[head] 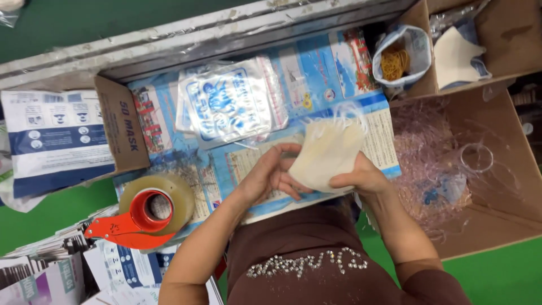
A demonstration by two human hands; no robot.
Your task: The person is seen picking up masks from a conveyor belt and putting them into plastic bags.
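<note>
Scanning from our left: a flat printed carton (53,141) lies at the table edge.
Tape: a red-handled tape dispenser (144,212) with a clear roll rests just below the carton flap.
Bags: a pile of clear printed zip bags (228,101) sits on the blue printed sheet (316,73).
Left hand (268,172): our fingers curl in, tips touching the lower left edge of the stack of cream face masks (327,152).
Masks: held above the sheet, between both hands, ear loops up.
Right hand (361,175): we pinch the stack's lower right edge.
Far right: a bag of what look like rubber bands (395,59), then an open cardboard box (502,186) of clear wrap.
</note>
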